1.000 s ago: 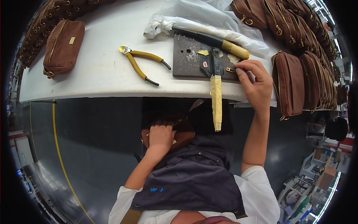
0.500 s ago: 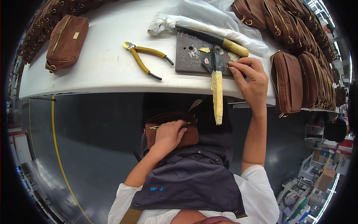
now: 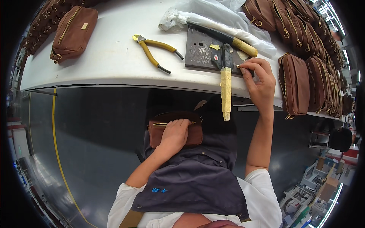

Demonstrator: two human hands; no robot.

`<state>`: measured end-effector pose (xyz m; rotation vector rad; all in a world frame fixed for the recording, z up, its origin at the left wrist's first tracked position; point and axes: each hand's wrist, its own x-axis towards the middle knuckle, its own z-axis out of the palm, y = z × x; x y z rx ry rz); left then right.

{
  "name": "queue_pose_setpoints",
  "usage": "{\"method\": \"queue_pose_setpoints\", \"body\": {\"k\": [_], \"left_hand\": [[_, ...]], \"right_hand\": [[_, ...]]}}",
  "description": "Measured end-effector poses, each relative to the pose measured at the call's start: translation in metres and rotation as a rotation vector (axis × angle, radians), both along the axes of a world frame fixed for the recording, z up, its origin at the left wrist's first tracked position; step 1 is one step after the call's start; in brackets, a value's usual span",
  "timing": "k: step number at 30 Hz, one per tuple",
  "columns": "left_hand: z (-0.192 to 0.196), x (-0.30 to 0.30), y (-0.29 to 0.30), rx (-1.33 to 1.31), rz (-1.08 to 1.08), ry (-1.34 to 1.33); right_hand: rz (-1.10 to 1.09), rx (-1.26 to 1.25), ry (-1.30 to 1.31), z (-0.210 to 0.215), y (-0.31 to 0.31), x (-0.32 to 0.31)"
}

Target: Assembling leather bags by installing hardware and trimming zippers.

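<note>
Two hands at work, one white tabletop (image 3: 114, 57) spanning the far scene. Rows of finished-looking brown pouches (image 3: 315, 76) crowd its right end and far-left corner; one pouch (image 3: 72, 32) lies apart at far left. A dark plate (image 3: 205, 51) sits centre-right, with a taped-handle tool (image 3: 226, 87) overhanging the near edge and a hammer (image 3: 228, 38) across the plate's far side. Yellow-handled pliers (image 3: 154, 51) lie left of the plate.

The left hand (image 3: 173, 135) presses down, fingers curled, on a brown pouch (image 3: 175, 133) in the lap, over its brass zip. The right hand (image 3: 260, 78) pinches a small metal piece (image 3: 238, 66) at the plate's near-right edge.

Judgement: the fitting is picked up but not yet on the lap pouch; most pouches appear done.

The piece is too small to identify; the lap pouch is partly covered; the hammer head is wrapped in plastic.
</note>
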<state>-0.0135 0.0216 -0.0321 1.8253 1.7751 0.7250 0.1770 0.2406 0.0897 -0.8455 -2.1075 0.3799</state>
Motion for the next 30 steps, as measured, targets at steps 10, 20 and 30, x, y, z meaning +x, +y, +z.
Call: {"method": "queue_pose_setpoints", "body": {"k": [10, 20, 30], "left_hand": [[0.006, 0.0, 0.002, 0.001, 0.074, -0.129], [0.018, 0.007, 0.009, -0.04, 0.005, -0.253], [0.021, 0.009, 0.008, -0.188, 0.028, -0.33]], "right_hand": [[-0.04, -0.103, 0.029, 0.001, 0.0, 0.004], [-0.041, 0.045, -0.094, -0.001, -0.003, 0.005], [-0.049, 0.125, -0.054, -0.006, -0.009, 0.004]]}}
